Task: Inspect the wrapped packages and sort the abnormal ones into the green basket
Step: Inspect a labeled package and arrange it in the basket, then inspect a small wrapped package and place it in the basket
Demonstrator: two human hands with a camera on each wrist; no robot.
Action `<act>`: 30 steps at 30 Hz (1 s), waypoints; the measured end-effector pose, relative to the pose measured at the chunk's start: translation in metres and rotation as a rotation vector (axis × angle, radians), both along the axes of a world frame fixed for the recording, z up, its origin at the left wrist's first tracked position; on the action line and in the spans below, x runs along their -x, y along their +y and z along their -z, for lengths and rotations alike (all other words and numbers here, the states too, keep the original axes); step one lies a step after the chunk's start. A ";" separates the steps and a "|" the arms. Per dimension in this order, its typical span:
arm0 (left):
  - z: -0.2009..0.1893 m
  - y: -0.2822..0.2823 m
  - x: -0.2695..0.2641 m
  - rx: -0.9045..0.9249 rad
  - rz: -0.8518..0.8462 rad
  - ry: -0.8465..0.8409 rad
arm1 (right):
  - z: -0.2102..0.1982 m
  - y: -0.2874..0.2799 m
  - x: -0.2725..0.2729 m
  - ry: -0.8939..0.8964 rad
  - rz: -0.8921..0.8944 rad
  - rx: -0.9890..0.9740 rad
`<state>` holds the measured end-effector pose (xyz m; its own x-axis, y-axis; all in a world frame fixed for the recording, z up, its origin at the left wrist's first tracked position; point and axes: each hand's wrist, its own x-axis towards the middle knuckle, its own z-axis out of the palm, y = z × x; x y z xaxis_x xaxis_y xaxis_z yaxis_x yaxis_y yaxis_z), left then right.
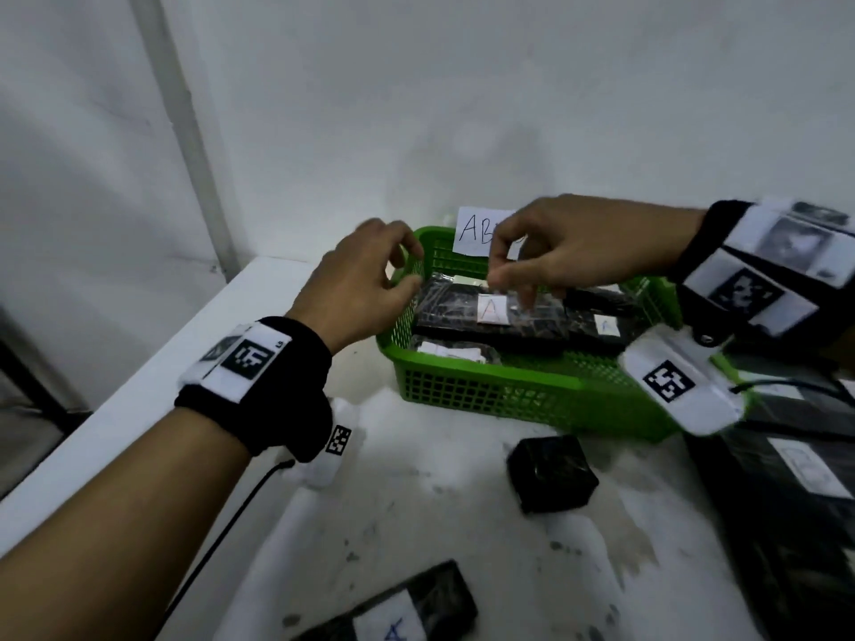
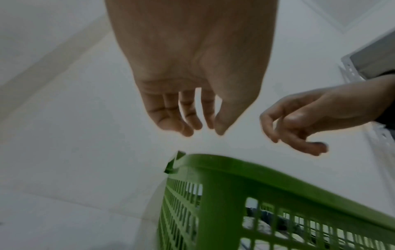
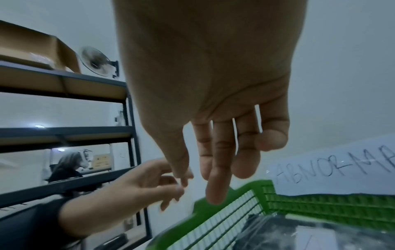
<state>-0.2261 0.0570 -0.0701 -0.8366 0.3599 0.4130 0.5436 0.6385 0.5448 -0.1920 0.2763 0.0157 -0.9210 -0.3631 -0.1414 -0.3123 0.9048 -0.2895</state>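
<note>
The green basket point(image 1: 509, 390) stands at the back of the white table and holds several black wrapped packages. The top package point(image 1: 444, 307) carries a white label marked A. My left hand point(image 1: 407, 270) hovers over the basket's left rim point(image 2: 235, 170) with loosely curled fingers, and the left wrist view shows it point(image 2: 203, 128) empty. My right hand point(image 1: 509, 279) hangs just above the top package point(image 3: 299, 233), fingers pointing down. In the right wrist view it point(image 3: 213, 177) holds nothing, and whether a fingertip touches the wrap is unclear.
A paper sign reading ABNORMAL point(image 1: 476, 231) is fixed to the basket's far wall. A small black package point(image 1: 550, 474) lies in front of the basket and a labelled one point(image 1: 407, 613) at the near edge. More black packages point(image 1: 786, 501) lie at the right. The wall stands close behind.
</note>
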 end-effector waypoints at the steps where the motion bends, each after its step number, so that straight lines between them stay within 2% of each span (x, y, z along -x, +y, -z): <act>1: -0.002 -0.001 -0.011 -0.023 -0.019 0.059 | 0.003 -0.004 -0.020 0.012 -0.040 0.018; 3: -0.006 -0.004 -0.033 -0.050 -0.020 0.106 | 0.018 -0.015 -0.054 0.033 -0.126 0.000; 6: -0.006 -0.012 -0.072 -0.011 0.033 0.064 | 0.055 -0.033 -0.097 0.032 -0.272 -0.071; 11: 0.016 -0.031 -0.133 0.248 0.098 -0.190 | 0.118 -0.055 -0.132 -0.081 -0.395 -0.192; 16: 0.035 -0.045 -0.159 0.584 0.165 -0.475 | 0.125 -0.052 -0.141 -0.053 -0.329 -0.067; 18: 0.039 -0.049 -0.159 0.463 0.167 -0.463 | 0.114 -0.041 -0.144 -0.014 -0.253 0.068; 21: 0.035 -0.049 -0.152 -0.057 0.153 -0.356 | 0.097 -0.019 -0.147 0.111 -0.095 0.303; 24: 0.025 -0.032 -0.145 -0.499 0.208 -0.377 | 0.084 -0.004 -0.151 0.132 0.047 0.690; 27: 0.016 -0.005 -0.135 -0.662 0.295 -0.397 | 0.079 0.004 -0.152 0.127 0.162 0.996; 30: 0.006 0.024 -0.124 -0.693 0.346 -0.340 | 0.074 0.009 -0.148 0.155 0.247 1.149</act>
